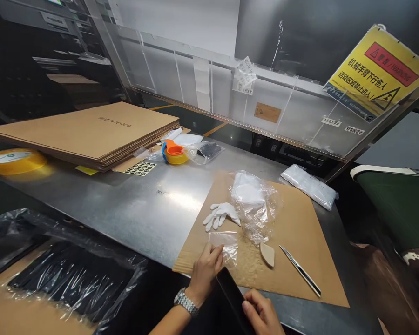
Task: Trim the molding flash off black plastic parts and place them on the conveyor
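At the near edge of the worktop [132, 209], at 6 o'clock in my view, both hands are working over a brown cardboard sheet [300, 232]. My left hand [204, 272] has its fingers [214, 253] pinched closed on the near edge of a small clear plastic bag [226, 244], which lies flat on the cardboard. My right hand [261, 314] is wrapped around the lower end of a flat black part [232, 291]; its fingers are closed on it, and the part's upper end points toward 11 o'clock, close to the bag's edge.

I judge the step in hand to be bagging: the bag mouth is held ready and the black part is lined up but not yet inside. The next move calls for the left fingers to lift and spread the bag opening while the right hand slides the part in along its long axis. Thin film may fold shut, so the opening must be held apart.

A white glove [220, 215] lies at 12 o'clock of the bag, a crumpled larger clear bag [256, 209] at 1 o'clock, a tan wedge-shaped piece [267, 254] and a slim metal tool [300, 271] at 3 o'clock. Flat cartons [87, 132] are stacked at 10 o'clock.
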